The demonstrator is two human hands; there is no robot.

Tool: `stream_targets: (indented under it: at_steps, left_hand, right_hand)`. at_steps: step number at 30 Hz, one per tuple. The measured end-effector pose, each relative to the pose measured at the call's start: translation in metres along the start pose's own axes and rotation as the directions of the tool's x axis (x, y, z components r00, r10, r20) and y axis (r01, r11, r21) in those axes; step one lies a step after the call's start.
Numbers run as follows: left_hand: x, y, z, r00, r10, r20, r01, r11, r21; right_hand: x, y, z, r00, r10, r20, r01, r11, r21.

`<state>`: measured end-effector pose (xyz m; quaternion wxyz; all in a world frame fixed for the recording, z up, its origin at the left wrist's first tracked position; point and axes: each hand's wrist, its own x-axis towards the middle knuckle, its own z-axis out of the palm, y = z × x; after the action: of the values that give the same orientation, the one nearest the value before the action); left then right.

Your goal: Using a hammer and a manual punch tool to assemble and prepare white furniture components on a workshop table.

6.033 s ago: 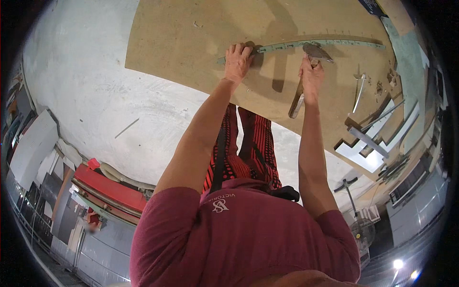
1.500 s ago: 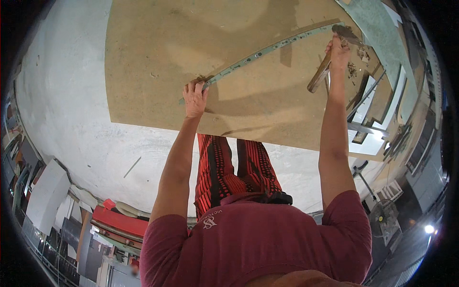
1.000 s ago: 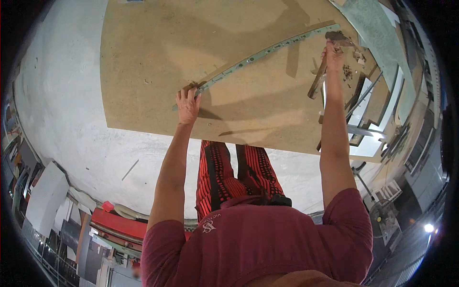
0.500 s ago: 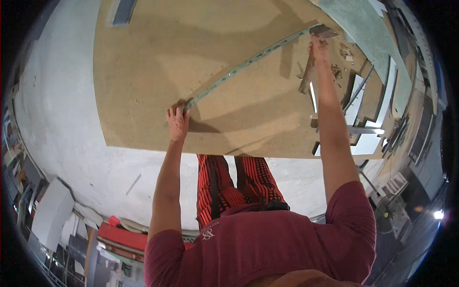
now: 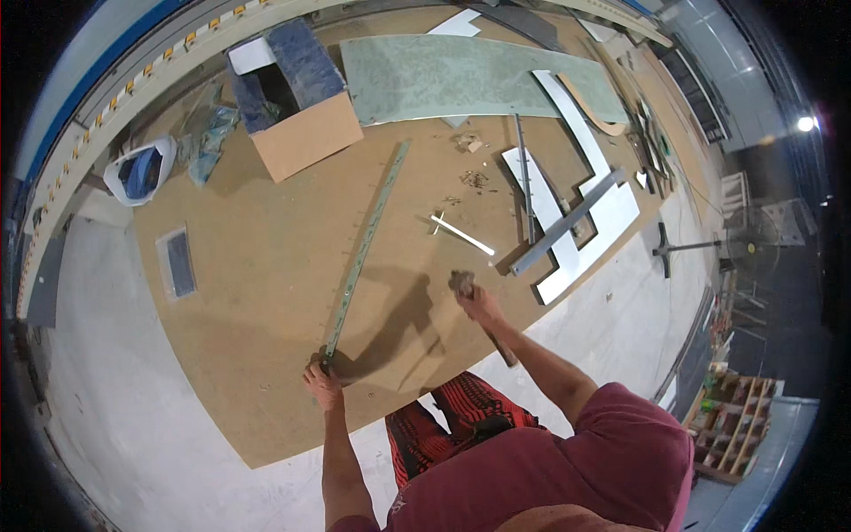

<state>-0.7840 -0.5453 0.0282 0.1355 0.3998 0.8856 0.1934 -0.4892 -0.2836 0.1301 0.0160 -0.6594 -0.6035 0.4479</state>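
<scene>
One hammer (image 5: 461,283) is gripped in the right hand (image 5: 483,307), which covers part of its handle. One green strip (image 5: 367,246) lies on the brown board (image 5: 266,266), its near end hidden by the left hand (image 5: 323,385), fingers curled (whether pinching it, one cannot tell).
</scene>
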Motion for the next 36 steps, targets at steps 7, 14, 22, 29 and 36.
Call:
stream_targets:
  at_steps: [7,14,22,29,36]
  left_hand:
    - [0.008,-0.005,-0.005,0.993,0.009,0.117,-0.021,0.994,0.103]
    - [0.005,-0.02,0.003,0.987,0.101,0.125,-0.126,0.969,0.211]
    - [0.008,-0.016,-0.007,0.991,0.115,0.063,-0.125,0.971,0.202]
    - [0.021,-0.019,-0.013,0.996,0.082,0.042,-0.09,0.965,0.248]
    - [0.015,-0.011,-0.026,0.995,0.098,-0.011,-0.094,0.979,0.182]
  right_hand:
    - [-0.096,0.057,0.037,0.994,0.072,0.083,-0.072,0.997,0.005]
    - [-0.136,0.078,0.068,0.988,0.051,0.142,-0.042,0.997,-0.062]
    - [-0.152,0.086,0.084,0.984,0.1,0.15,-0.082,0.989,-0.12]
    - [-0.154,0.088,0.08,0.98,0.124,0.155,-0.089,0.973,-0.211]
    - [-0.154,0.08,0.074,0.976,0.113,0.185,-0.082,0.983,-0.164]
